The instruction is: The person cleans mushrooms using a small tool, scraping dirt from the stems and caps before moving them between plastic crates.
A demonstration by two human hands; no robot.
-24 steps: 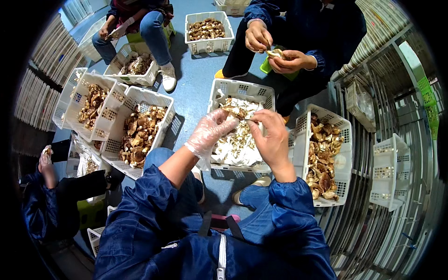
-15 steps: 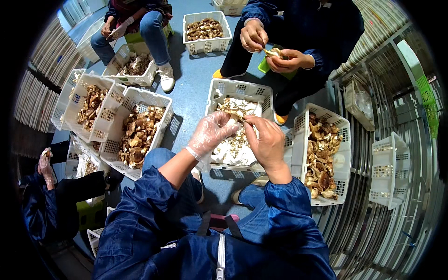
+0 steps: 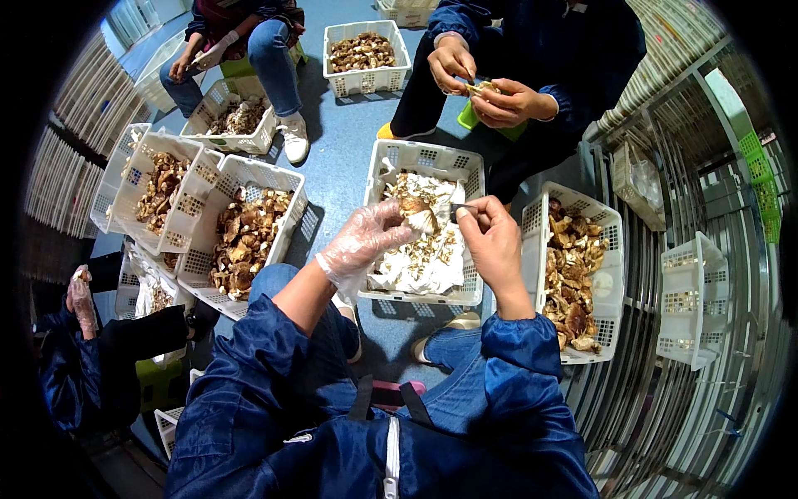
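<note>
My left hand (image 3: 359,243), in a clear plastic glove, grips a mushroom (image 3: 421,218) with a brown cap and pale underside. My right hand (image 3: 496,248) is bare and pinches a small dark blade (image 3: 458,209), held a little apart from the mushroom on its right. Both hands are over a white plastic crate (image 3: 426,298) standing between my knees and a co-worker. White lining and mushroom scraps (image 3: 420,270) cover its bottom. My left fingertips are partly hidden behind the mushroom.
Brown mushrooms fill a crate (image 3: 617,287) on my right and another crate (image 3: 287,220) on my left. Facing me, a co-worker's hands (image 3: 507,104) work on a mushroom. More crates (image 3: 366,81) stand farther off. Metal racks (image 3: 657,399) line the right side.
My right hand has drawn away to the right from the mushroom, and the dark blade now shows. In my left hand the mushroom has turned, with its pale underside more in sight.
</note>
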